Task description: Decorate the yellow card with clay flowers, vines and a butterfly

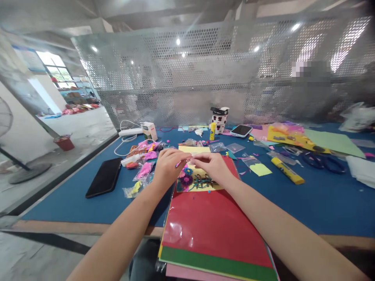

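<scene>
My left hand (pixel 170 166) and my right hand (pixel 215 168) meet fingertip to fingertip, both pinched, above a pale yellow card (pixel 195 150). What they pinch is too small to make out; a bit of purple shows by the left fingers. Under the hands, the card bears blue, purple and pink flowers (pixel 186 178) and dark looped strips (pixel 203 180). It lies on a red sheet (pixel 205 222), the top of a stack with a green sheet (pixel 216 263) beneath. The stack reaches over the table's front edge.
On the blue table (pixel 67 207) lie a black phone (pixel 104 177), bags of coloured pieces (pixel 145 169), a yellow glue stick (pixel 287 171) and dark-handled scissors (pixel 325 162). A lidded cup (pixel 219 120) and another phone (pixel 241 130) are farther back, before a perforated metal screen (pixel 190 78).
</scene>
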### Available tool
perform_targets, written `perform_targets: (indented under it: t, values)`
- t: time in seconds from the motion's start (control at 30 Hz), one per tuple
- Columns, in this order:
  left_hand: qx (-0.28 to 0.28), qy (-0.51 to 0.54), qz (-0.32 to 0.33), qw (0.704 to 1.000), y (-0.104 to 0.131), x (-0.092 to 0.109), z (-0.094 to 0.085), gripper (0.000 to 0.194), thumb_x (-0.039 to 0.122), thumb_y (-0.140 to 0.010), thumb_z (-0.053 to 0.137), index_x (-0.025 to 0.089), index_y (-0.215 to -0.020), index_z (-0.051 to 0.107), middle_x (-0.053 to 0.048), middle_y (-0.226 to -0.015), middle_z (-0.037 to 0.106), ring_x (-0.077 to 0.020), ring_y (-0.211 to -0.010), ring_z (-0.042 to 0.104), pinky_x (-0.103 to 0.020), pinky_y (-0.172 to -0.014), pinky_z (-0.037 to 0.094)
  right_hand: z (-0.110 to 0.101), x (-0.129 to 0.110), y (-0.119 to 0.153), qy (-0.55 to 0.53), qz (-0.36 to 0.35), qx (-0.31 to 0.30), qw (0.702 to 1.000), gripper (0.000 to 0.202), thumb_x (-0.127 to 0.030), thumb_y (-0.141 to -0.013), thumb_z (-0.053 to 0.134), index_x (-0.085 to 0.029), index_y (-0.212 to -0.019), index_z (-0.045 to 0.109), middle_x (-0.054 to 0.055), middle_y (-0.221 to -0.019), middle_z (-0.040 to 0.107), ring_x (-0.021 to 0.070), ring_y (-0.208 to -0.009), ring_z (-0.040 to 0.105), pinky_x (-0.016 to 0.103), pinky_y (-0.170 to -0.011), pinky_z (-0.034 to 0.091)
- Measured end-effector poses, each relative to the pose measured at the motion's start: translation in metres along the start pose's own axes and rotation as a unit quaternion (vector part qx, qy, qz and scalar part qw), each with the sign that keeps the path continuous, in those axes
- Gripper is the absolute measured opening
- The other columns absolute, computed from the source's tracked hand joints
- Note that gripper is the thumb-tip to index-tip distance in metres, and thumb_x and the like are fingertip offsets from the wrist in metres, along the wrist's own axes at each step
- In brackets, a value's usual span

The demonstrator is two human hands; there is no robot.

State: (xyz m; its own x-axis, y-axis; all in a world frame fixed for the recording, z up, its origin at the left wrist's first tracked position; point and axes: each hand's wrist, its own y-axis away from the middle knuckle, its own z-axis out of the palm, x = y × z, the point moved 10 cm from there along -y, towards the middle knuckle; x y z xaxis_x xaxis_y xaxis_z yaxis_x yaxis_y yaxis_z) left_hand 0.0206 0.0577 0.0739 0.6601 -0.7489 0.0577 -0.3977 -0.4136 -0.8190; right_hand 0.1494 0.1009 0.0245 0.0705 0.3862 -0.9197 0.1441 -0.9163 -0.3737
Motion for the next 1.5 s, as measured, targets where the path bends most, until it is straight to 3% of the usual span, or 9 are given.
perform_targets:
  t: [0.17,0.33,0.57,0.7,0.87,1.03,1.27,1.4,1.5]
  values:
    - [0.011,-0.023,0.006,1.0,0.002,0.005,-0.001,0.013,0.029,-0.09,0.06,0.026,-0.09,0.073,0.001,-0.088,0.077,-0.0177,-0.086,0.065,-0.036,-0.086,0.041,-0.002,0.0,0.003,0.045,-0.019,0.011,0.999,0.025,-0.041,-0.072,0.068,-0.017,-0.079,0.073,0.006,-0.083,0.073,0.0147,-0.061,0.061,0.028,-0.055,0.048]
    - [0.009,-0.068,0.02,0.997,0.002,0.008,0.002,0.011,0.026,-0.085,0.061,0.026,-0.085,0.072,0.003,-0.084,0.076,-0.0182,-0.083,0.064,-0.037,-0.087,0.039,-0.003,-0.004,0.004,0.098,-0.052,0.018,0.994,0.02,-0.038,-0.075,0.067,-0.018,-0.079,0.069,0.003,-0.078,0.067,0.0106,-0.056,0.053,0.026,-0.055,0.043]
    - [0.002,-0.12,-0.106,0.987,0.008,-0.024,-0.004,0.018,0.019,-0.083,0.055,0.023,-0.097,0.066,0.0,-0.098,0.073,-0.0201,-0.095,0.062,-0.038,-0.096,0.035,-0.025,-0.01,0.0,0.142,-0.079,0.031,0.986,0.026,-0.038,-0.086,0.052,-0.017,-0.088,0.069,0.001,-0.066,0.062,0.0103,-0.051,0.052,0.025,-0.051,0.043]
    - [-0.001,-0.158,-0.153,0.976,0.008,-0.042,-0.009,0.021,0.015,-0.084,0.047,0.021,-0.099,0.061,-0.004,-0.101,0.071,-0.0223,-0.097,0.062,-0.04,-0.093,0.033,-0.045,-0.007,-0.004,0.188,-0.096,0.0,0.977,0.021,-0.034,-0.081,0.061,-0.018,-0.086,0.073,0.003,-0.076,0.068,0.0109,-0.055,0.054,0.025,-0.053,0.042]
    - [-0.083,-0.188,-0.143,0.968,-0.003,-0.063,0.002,0.017,0.023,-0.083,0.048,0.02,-0.095,0.06,-0.004,-0.082,0.07,-0.0261,-0.087,0.064,-0.043,-0.092,0.033,-0.063,0.001,0.002,0.257,-0.131,-0.036,0.957,0.013,-0.032,-0.075,0.072,-0.019,-0.073,0.073,0.001,-0.067,0.064,0.0102,-0.055,0.051,0.025,-0.055,0.038]
    - [-0.141,-0.201,-0.117,0.962,0.005,-0.08,0.014,0.021,0.027,-0.084,0.045,0.019,-0.096,0.06,-0.008,-0.091,0.071,-0.0277,-0.094,0.064,-0.043,-0.098,0.032,-0.06,0.012,0.012,0.273,-0.161,-0.062,0.946,0.017,-0.037,-0.078,0.072,-0.02,-0.075,0.073,0.001,-0.067,0.067,0.0099,-0.055,0.052,0.024,-0.054,0.038]
    - [-0.266,-0.259,-0.178,0.911,0.019,-0.112,0.022,0.038,0.036,-0.088,0.036,0.017,-0.117,0.054,-0.006,-0.083,0.07,-0.0262,-0.084,0.065,-0.042,-0.095,0.035,-0.051,-0.004,0.022,0.292,-0.259,-0.084,0.917,0.012,-0.028,-0.084,0.069,-0.019,-0.078,0.073,0.0,-0.064,0.069,0.0086,-0.054,0.055,0.024,-0.057,0.04]
    - [-0.371,-0.33,-0.139,0.857,0.03,-0.123,0.038,0.046,0.044,-0.096,0.022,0.02,-0.084,0.06,-0.007,-0.075,0.069,-0.0249,-0.076,0.064,-0.041,-0.089,0.037,-0.056,-0.005,0.018,0.28,-0.228,-0.078,0.929,0.013,-0.027,-0.085,0.067,-0.019,-0.075,0.071,-0.001,-0.064,0.068,0.009,-0.055,0.055,0.023,-0.057,0.041]
    - [-0.355,-0.351,-0.105,0.86,0.035,-0.129,0.043,0.04,0.048,-0.094,0.033,0.02,-0.081,0.06,-0.007,-0.081,0.07,-0.0247,-0.082,0.063,-0.038,-0.084,0.04,-0.064,0.001,0.013,0.267,-0.163,-0.053,0.948,0.009,-0.026,-0.084,0.066,-0.021,-0.08,0.073,0.0,-0.068,0.07,0.01,-0.057,0.056,0.023,-0.052,0.041]
